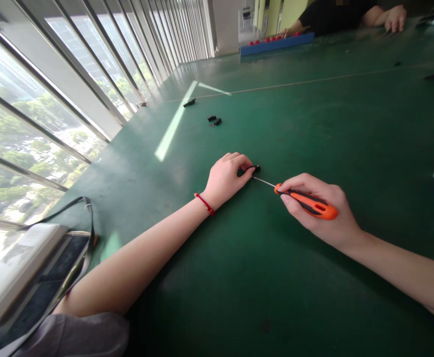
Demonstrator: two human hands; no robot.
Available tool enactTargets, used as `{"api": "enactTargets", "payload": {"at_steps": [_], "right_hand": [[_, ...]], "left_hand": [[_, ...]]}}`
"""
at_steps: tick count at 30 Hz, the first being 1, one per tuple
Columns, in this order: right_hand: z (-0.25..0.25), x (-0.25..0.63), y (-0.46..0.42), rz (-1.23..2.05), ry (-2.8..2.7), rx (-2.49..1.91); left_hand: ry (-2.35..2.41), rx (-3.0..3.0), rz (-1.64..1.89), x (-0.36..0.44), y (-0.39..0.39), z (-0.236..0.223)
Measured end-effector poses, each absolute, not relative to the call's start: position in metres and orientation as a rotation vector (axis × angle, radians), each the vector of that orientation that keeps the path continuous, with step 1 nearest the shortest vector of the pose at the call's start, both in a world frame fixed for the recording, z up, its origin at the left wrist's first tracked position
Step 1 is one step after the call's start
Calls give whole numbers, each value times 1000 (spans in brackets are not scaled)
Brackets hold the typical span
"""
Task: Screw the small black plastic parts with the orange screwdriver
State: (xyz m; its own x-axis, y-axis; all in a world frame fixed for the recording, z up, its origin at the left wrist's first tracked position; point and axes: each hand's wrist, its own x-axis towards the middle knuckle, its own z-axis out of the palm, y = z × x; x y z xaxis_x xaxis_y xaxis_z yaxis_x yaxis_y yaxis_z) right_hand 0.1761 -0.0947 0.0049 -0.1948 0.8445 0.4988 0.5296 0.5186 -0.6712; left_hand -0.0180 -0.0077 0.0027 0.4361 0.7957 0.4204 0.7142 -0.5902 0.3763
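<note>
My left hand (229,177) rests low on the green table (209,277), its thumb and fingers pinched on a small black part (255,168). Only the part's far end shows past my fingertips, so its kind is hidden. In my right hand (324,210) is a screwdriver (313,204) with an orange and black handle. Its thin metal shaft points left, and the tip is close to my left thumb and the black part. Whether the tip touches the part I cannot tell.
Several small black pieces (212,118) lie beyond my left hand. A white box-shaped object (24,267) and a dark strap (90,218) are at the left edge, beside a barred window. Across the table, a person's hand (395,19) rests near a blue tray (276,44) with red items.
</note>
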Motion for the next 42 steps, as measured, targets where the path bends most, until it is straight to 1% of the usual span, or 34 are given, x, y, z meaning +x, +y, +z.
{"api": "enactTargets", "payload": {"at_steps": [5, 13, 32, 38, 42], "right_hand": [[5, 176, -95, 445, -1860, -1140], [6, 176, -95, 415, -1863, -1131], [9, 175, -97, 353, -1824, -1124], [9, 173, -96, 262, -1746, -1156], [8, 173, -94, 290, -1738, -1181]], "left_hand": [[1317, 2526, 858, -17, -10, 3], [1134, 2719, 820, -20, -4, 0], [1163, 2629, 774, -20, -6, 0], [1176, 2650, 753, -20, -6, 1], [1188, 2682, 732, -19, -9, 2]]}}
